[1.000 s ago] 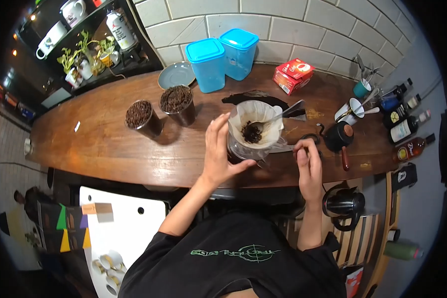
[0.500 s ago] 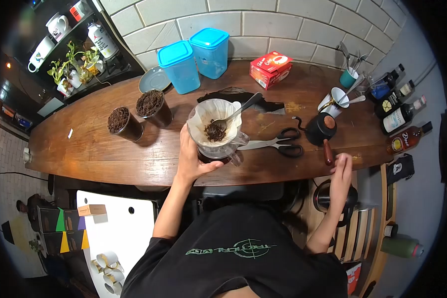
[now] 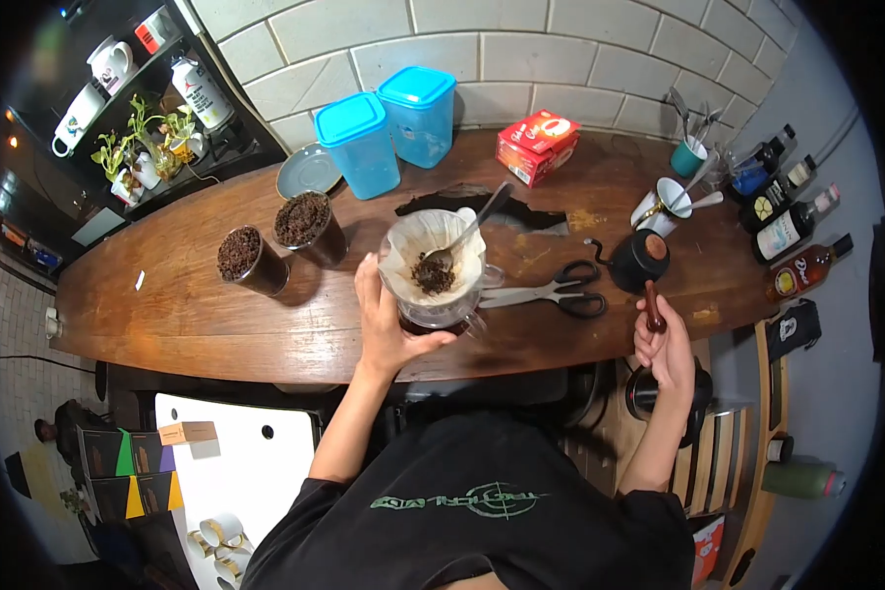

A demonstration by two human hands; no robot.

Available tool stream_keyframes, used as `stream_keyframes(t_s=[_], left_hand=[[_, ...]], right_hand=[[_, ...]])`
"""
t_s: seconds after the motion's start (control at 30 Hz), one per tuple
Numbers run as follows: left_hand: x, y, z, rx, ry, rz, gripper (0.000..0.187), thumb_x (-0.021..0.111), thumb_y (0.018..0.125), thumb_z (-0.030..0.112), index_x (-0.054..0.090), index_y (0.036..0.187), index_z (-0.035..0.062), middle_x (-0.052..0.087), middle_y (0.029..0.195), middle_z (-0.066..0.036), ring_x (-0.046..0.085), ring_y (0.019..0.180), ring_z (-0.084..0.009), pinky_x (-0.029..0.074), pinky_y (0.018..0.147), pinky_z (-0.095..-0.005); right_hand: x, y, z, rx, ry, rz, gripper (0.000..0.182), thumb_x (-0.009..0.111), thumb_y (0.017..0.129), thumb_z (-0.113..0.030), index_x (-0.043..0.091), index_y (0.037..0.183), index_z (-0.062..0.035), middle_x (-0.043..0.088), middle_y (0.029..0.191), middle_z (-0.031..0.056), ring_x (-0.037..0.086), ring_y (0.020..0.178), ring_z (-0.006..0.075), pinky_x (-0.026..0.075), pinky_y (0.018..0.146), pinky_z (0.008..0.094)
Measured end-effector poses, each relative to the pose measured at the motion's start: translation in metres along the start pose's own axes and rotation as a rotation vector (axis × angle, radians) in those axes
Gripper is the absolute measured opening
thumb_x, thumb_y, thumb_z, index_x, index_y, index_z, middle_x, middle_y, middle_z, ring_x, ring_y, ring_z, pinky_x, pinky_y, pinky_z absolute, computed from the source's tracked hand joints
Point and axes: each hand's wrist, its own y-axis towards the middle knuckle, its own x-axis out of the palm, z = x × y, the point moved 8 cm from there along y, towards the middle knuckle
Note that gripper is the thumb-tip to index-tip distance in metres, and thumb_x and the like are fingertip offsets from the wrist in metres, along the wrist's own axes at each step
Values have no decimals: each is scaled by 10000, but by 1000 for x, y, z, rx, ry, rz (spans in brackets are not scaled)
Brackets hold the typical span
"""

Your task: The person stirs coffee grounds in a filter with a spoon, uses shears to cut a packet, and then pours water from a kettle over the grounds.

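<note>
My left hand (image 3: 387, 329) is curved round the left side of a clear glass dripper and server (image 3: 441, 317), its thumb along the front. A pale paper filter (image 3: 410, 240) lines the dripper, with dark coffee grounds (image 3: 433, 277) and a metal spoon (image 3: 495, 204) in it. On the right, my right hand (image 3: 667, 344) has its fingers wrapped round the wooden handle (image 3: 653, 309) of a small black gooseneck kettle (image 3: 639, 264), which stands on the wooden table. Black-handled scissors (image 3: 551, 295) lie between the dripper and the kettle.
Two glasses of dark grounds (image 3: 258, 264) (image 3: 315, 233) stand left of the dripper. Behind are a grey plate (image 3: 308, 171), blue-lidded containers (image 3: 362, 157) and a red box (image 3: 538, 147). A mug with spoons (image 3: 658, 208) and several bottles (image 3: 806, 270) stand at the right.
My right hand has moved up and slightly left and closed round the kettle's handle. My left hand stays at the dripper. The whole view has shifted slightly.
</note>
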Motion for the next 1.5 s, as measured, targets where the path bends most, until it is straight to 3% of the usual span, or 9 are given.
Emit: stream_keyframes(t_s=[0.07, 0.27, 0.37, 0.6, 1.0, 1.33, 1.4, 1.5], left_hand=[[-2, 3, 6, 32, 1, -1, 1172, 741, 647, 771, 435, 1392, -80, 414, 1409, -285, 363, 1322, -495, 276, 1108, -604], [-5, 8, 9, 23, -25, 19, 1138, 751, 646, 754, 466, 1347, -96, 435, 1366, -276, 384, 1293, -497, 278, 1107, -607], [-6, 7, 10, 27, -10, 23, 1101, 759, 646, 741, 488, 1295, -106, 434, 1359, -277, 386, 1286, -503, 284, 1105, -609], [-5, 6, 10, 52, 4, 26, 1046, 760, 663, 715, 499, 1249, -111, 435, 1352, -281, 388, 1288, -503, 279, 1122, -604], [-10, 11, 23, 75, -37, 16, 823, 777, 718, 498, 517, 1274, -50, 479, 1339, -237, 417, 1308, -423, 252, 1157, -588], [-14, 9, 22, 53, -59, 38, 818, 815, 707, 443, 508, 1304, -24, 481, 1363, -204, 417, 1325, -402, 249, 1162, -587], [-8, 6, 16, 37, -30, -32, 933, 815, 717, 457, 432, 1398, -53, 394, 1457, -263, 313, 1395, -477, 238, 1172, -556], [-9, 6, 15, 36, -36, -36, 918, 823, 708, 460, 448, 1384, -35, 404, 1449, -247, 315, 1394, -476, 239, 1170, -561]], right_hand=[[3, 4, 8, 117, 178, -91, 355, 483, 1033, -403, 554, 1113, -64, 450, 628, -8, 409, 433, 77, 311, 344, 230], [13, 11, 7, 155, 250, -101, 258, 499, 1028, -364, 556, 986, -116, 386, 571, -56, 297, 377, 48, 263, 332, 226], [13, 10, 5, 53, 138, 45, 273, 512, 1052, -385, 545, 962, -129, 346, 544, -79, 261, 371, 28, 203, 330, 209], [32, -12, -5, -23, -11, 118, 285, 505, 1051, -385, 517, 935, -126, 311, 553, -84, 235, 375, 21, 176, 340, 215], [100, -71, -99, -229, -72, -4, 302, 467, 1065, -367, 517, 964, -87, 273, 553, -92, 198, 398, 6, 155, 362, 206], [152, -75, -138, -338, -225, -88, 290, 457, 1071, -333, 524, 954, -76, 264, 576, -92, 174, 424, 4, 140, 379, 209], [156, -73, -141, -349, -239, -100, 293, 459, 1071, -335, 525, 950, -76, 269, 576, -91, 181, 424, 3, 145, 379, 207], [163, -72, -145, -377, -279, -110, 298, 465, 1069, -339, 525, 941, -76, 278, 576, -90, 194, 425, 1, 157, 377, 204]])
